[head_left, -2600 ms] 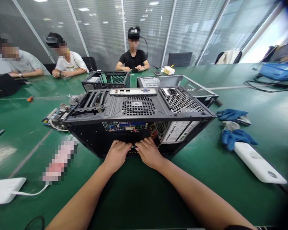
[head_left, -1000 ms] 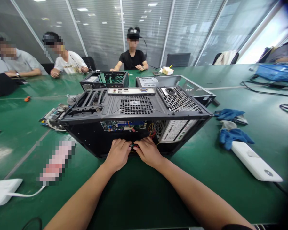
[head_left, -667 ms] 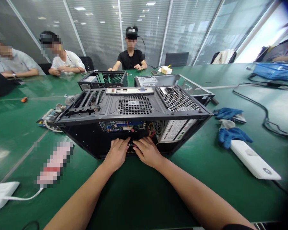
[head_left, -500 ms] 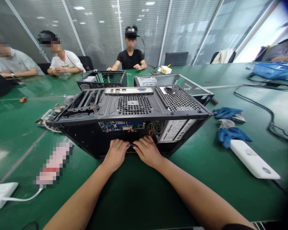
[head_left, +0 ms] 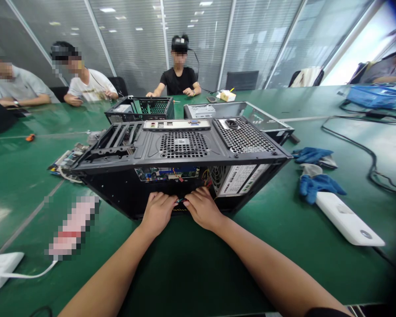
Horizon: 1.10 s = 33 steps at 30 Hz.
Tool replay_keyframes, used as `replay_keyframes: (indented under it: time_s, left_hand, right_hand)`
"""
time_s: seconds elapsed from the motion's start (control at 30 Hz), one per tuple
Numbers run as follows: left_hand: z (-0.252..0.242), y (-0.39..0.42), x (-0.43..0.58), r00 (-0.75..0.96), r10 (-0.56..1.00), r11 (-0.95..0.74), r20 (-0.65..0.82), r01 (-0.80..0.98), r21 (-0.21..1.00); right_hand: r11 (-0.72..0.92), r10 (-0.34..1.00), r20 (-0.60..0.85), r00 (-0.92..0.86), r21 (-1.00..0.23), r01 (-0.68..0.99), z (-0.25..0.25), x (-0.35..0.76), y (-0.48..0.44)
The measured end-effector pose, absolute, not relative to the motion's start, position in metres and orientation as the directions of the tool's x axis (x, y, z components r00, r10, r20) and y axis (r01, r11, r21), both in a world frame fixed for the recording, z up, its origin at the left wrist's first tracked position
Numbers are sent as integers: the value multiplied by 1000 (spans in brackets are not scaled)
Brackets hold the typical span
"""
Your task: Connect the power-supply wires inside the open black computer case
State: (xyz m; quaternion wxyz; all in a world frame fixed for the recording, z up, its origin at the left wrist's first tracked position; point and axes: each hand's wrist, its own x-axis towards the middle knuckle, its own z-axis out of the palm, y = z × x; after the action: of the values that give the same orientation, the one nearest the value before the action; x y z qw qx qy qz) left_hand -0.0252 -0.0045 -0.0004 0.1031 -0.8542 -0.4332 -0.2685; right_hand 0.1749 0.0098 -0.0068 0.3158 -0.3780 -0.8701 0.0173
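A black computer case (head_left: 148, 152) lies on the green table with its open side toward me. Both of my hands reach into that opening. My left hand (head_left: 159, 213) pinches one part of a thin bundle of coloured wires (head_left: 181, 200), and my right hand (head_left: 203, 209) grips the same bundle just beside it. Only a short length shows between the fingertips; the rest is hidden by my fingers. Behind them, part of a motherboard (head_left: 166, 175) is visible. A power supply (head_left: 242, 181) with a white label sits at the right inside the case, with yellow and red wires near it.
Two more cases, one black (head_left: 138, 110) and one grey (head_left: 201, 111), stand behind. Blue gloves (head_left: 320, 182) and a white power bank (head_left: 350, 219) lie right. Left are a circuit board (head_left: 67, 163) and a pink blurred object (head_left: 74, 224). Several people sit around the table.
My hands stay almost in place, with the wires between the fingertips shifting slightly. Across the table, the person in white has moved their hands apart.
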Motion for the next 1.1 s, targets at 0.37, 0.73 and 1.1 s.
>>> replay_keyframes:
  time_s: [0.37,0.73,1.1]
  left_hand:
    - [3,-8,-25,509,743,-617,436,772,150]
    - [-5,-5,-30,505,718,-629,480,765,137]
    - [-4,-7,-25,464,716,-589,521,802,96]
  right_hand:
    - [727,635,594,-494,-244,641,-11,175,10]
    - [750,612,603,-512,-238,617,-9,175,10]
    - [727,659,564,-498,-307,615,-9,175,10]
